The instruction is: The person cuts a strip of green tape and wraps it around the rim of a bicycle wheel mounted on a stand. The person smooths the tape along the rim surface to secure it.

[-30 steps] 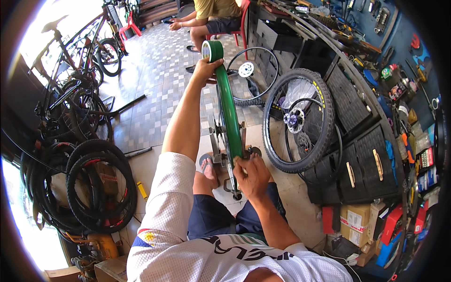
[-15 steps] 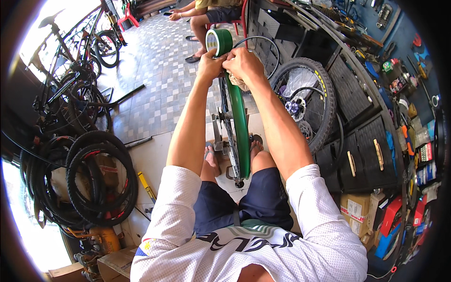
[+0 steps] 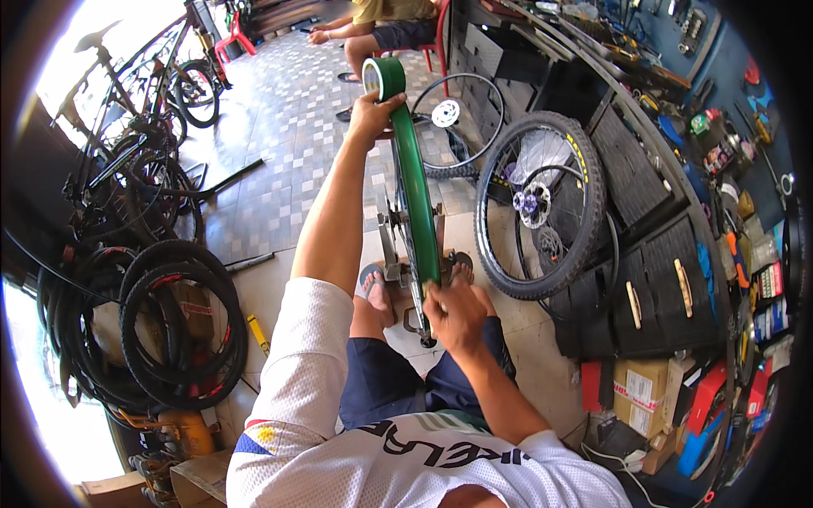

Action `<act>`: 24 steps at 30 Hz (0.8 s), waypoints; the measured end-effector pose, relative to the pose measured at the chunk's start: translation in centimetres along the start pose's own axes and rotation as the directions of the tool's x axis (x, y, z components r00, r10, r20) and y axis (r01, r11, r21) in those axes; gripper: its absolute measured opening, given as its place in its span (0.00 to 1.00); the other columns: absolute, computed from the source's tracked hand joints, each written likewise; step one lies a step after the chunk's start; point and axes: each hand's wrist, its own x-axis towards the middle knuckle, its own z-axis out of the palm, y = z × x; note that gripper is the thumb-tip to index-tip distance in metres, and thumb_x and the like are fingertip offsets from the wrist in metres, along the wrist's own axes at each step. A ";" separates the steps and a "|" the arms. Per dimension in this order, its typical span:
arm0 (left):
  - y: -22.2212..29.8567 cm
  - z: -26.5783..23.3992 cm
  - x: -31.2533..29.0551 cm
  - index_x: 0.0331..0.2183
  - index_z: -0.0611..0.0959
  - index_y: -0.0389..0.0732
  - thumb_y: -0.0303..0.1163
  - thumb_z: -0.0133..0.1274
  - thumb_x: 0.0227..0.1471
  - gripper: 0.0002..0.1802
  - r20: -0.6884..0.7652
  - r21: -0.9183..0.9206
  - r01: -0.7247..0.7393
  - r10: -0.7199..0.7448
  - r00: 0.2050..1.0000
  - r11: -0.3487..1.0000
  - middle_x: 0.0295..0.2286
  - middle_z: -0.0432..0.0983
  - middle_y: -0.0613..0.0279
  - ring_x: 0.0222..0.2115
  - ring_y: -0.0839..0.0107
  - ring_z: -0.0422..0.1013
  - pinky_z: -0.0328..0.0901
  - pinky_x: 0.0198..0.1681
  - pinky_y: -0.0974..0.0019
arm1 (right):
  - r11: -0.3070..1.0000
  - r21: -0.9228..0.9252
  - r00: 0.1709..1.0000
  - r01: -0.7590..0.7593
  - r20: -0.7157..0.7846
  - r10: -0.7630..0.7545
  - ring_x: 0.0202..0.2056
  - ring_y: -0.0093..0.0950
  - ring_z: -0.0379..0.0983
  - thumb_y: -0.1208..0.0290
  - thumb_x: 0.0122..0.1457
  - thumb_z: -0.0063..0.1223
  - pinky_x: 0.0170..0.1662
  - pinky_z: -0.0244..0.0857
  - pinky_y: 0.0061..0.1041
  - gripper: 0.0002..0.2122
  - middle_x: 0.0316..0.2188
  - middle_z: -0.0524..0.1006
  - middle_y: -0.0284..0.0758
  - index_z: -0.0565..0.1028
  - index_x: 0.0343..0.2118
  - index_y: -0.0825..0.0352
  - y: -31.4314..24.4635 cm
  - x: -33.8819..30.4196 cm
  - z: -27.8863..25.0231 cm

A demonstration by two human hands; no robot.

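My left hand (image 3: 373, 117) grips a roll of green tape (image 3: 392, 76) at the far end of an upright wheel rim (image 3: 425, 324), its thumb across the tape. From the roll, a wide green tape strip (image 3: 414, 190) runs toward me along the outside of the rim. My right hand (image 3: 460, 320) is curled against the near part of the strip, slightly blurred. Whatever its closed fingers hold is hidden. The rim stands in a metal wheel stand (image 3: 391, 241) between my feet.
A tyred wheel (image 3: 584, 229) leans against dark cabinets (image 3: 669, 288) on the right. Tyres (image 3: 182, 322) are stacked at left, near several bicycles (image 3: 127, 144). A seated person (image 3: 381, 34) is ahead. Boxes (image 3: 639, 394) and a tool-covered bench (image 3: 720, 178) line the right.
My right hand has left the far end beside the left hand and come down toward me along the tape. The beige crumpled cloth seen under it is no longer visible. My left hand stays by the roll.
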 end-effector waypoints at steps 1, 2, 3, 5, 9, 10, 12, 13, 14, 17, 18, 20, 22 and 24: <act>0.0 0.1 0.0 0.40 0.84 0.42 0.41 0.67 0.55 0.16 0.005 -0.004 -0.001 0.001 1.000 1.000 0.28 0.82 0.65 0.22 0.71 0.77 0.78 0.28 0.58 | 1.000 -0.004 1.000 0.009 0.005 -0.009 0.22 0.34 0.72 0.75 0.52 0.66 0.25 0.65 0.32 0.05 0.20 0.73 0.34 0.80 0.30 0.62 0.2 -1.0 -0.1; 0.0 0.2 -0.1 0.40 0.84 0.42 0.41 0.67 0.55 0.16 0.008 -0.008 -0.002 0.002 1.000 1.000 0.28 0.81 0.65 0.22 0.71 0.77 0.78 0.28 0.58 | 1.000 -0.006 1.000 0.020 0.009 -0.020 0.22 0.33 0.71 0.75 0.52 0.67 0.25 0.65 0.33 0.05 0.20 0.73 0.33 0.80 0.30 0.62 0.5 -1.8 0.0; 0.0 0.4 -0.6 0.40 0.84 0.42 0.41 0.66 0.55 0.16 0.007 -0.007 -0.028 0.028 1.000 1.000 0.27 0.81 0.65 0.22 0.71 0.77 0.77 0.27 0.59 | 1.000 -0.008 1.000 0.016 0.008 -0.016 0.22 0.33 0.71 0.75 0.52 0.67 0.25 0.65 0.33 0.05 0.20 0.73 0.33 0.80 0.30 0.62 0.6 -1.7 0.0; 0.1 -0.1 -1.2 0.40 0.84 0.41 0.41 0.66 0.55 0.16 -0.048 0.017 -0.051 0.052 0.997 0.999 0.26 0.80 0.65 0.21 0.73 0.75 0.76 0.25 0.61 | 1.000 0.013 1.000 0.019 0.001 -0.019 0.22 0.33 0.71 0.75 0.51 0.67 0.26 0.65 0.33 0.05 0.21 0.73 0.34 0.80 0.30 0.62 0.4 -0.2 0.4; -0.6 1.6 -5.2 0.39 0.86 0.41 0.42 0.67 0.54 0.17 -0.050 -0.009 -0.166 0.166 0.985 0.986 0.24 0.80 0.65 0.22 0.73 0.74 0.70 0.23 0.63 | 0.989 0.092 0.993 -0.116 0.031 0.114 0.25 0.36 0.75 0.75 0.52 0.66 0.29 0.68 0.33 0.06 0.22 0.75 0.36 0.77 0.28 0.64 0.4 6.3 0.6; -0.7 1.2 -6.2 0.39 0.86 0.40 0.42 0.67 0.54 0.17 -0.055 0.006 -0.220 0.220 0.974 0.976 0.24 0.80 0.65 0.22 0.73 0.74 0.69 0.23 0.64 | 0.986 0.100 0.991 -0.135 0.032 0.133 0.26 0.37 0.77 0.76 0.52 0.66 0.30 0.70 0.33 0.07 0.22 0.76 0.37 0.76 0.28 0.65 0.2 8.2 1.2; -1.5 1.7 -8.3 0.39 0.86 0.39 0.41 0.68 0.53 0.18 -0.121 0.221 -0.312 0.343 0.931 0.924 0.22 0.81 0.55 0.21 0.75 0.73 0.66 0.26 0.63 | 0.964 0.061 0.965 -0.259 0.064 0.255 0.28 0.37 0.78 0.73 0.53 0.66 0.30 0.69 0.33 0.07 0.25 0.78 0.37 0.76 0.28 0.64 0.0 11.1 1.7; -1.8 2.0 -9.5 0.39 0.86 0.39 0.41 0.68 0.52 0.17 -0.123 0.223 -0.330 0.362 0.924 0.917 0.22 0.81 0.54 0.21 0.75 0.73 0.66 0.26 0.63 | 0.947 0.055 0.946 -0.318 0.092 0.312 0.29 0.38 0.78 0.72 0.53 0.65 0.30 0.69 0.34 0.07 0.28 0.80 0.37 0.76 0.29 0.63 0.3 12.0 2.2; -2.1 2.4 -10.7 0.38 0.86 0.39 0.40 0.68 0.52 0.17 -0.123 0.223 -0.349 0.381 0.916 0.910 0.22 0.81 0.53 0.21 0.74 0.73 0.66 0.26 0.62 | 0.947 0.049 0.945 -0.317 0.103 0.311 0.29 0.38 0.78 0.72 0.53 0.65 0.30 0.69 0.35 0.06 0.28 0.79 0.36 0.76 0.29 0.63 0.4 12.5 2.2; -2.9 2.8 -14.3 0.39 0.86 0.37 0.36 0.68 0.51 0.16 -0.147 0.166 -0.406 0.430 0.891 0.899 0.24 0.82 0.53 0.22 0.76 0.73 0.68 0.28 0.64 | 0.948 0.000 0.940 -0.318 0.129 0.315 0.29 0.40 0.78 0.72 0.51 0.65 0.31 0.70 0.37 0.06 0.30 0.78 0.35 0.77 0.30 0.62 0.2 12.9 2.1; -2.7 2.8 -15.6 0.40 0.86 0.37 0.34 0.68 0.52 0.15 -0.148 0.150 -0.413 0.433 0.889 0.898 0.25 0.83 0.53 0.24 0.78 0.73 0.69 0.30 0.65 | 0.946 0.004 0.940 -0.324 0.117 0.321 0.29 0.40 0.78 0.72 0.51 0.65 0.31 0.70 0.37 0.06 0.30 0.78 0.35 0.77 0.30 0.61 -0.2 12.6 1.9; -2.8 3.0 -17.8 0.41 0.86 0.37 0.31 0.67 0.53 0.14 -0.133 0.144 -0.408 0.426 0.895 0.902 0.28 0.84 0.54 0.27 0.78 0.76 0.70 0.32 0.65 | 0.941 0.010 0.937 -0.339 0.095 0.337 0.29 0.40 0.78 0.72 0.51 0.66 0.31 0.70 0.37 0.06 0.32 0.78 0.35 0.78 0.31 0.61 -0.7 11.4 1.6; -3.5 3.0 -19.4 0.45 0.86 0.37 0.27 0.64 0.56 0.14 -0.096 0.169 -0.420 0.439 0.893 0.892 0.34 0.85 0.58 0.34 0.78 0.77 0.71 0.39 0.67 | 0.955 0.036 0.955 -0.294 0.047 0.292 0.31 0.40 0.80 0.73 0.51 0.65 0.31 0.72 0.37 0.07 0.33 0.79 0.34 0.78 0.31 0.59 -0.4 9.7 1.5; -4.0 3.3 -21.3 0.47 0.85 0.36 0.26 0.61 0.59 0.14 -0.057 0.041 -0.378 0.380 0.923 0.925 0.41 0.85 0.62 0.40 0.79 0.76 0.72 0.45 0.68 | 0.959 0.139 0.968 -0.248 0.005 0.250 0.31 0.40 0.80 0.72 0.52 0.65 0.31 0.72 0.37 0.07 0.32 0.81 0.35 0.77 0.32 0.59 0.2 8.5 1.8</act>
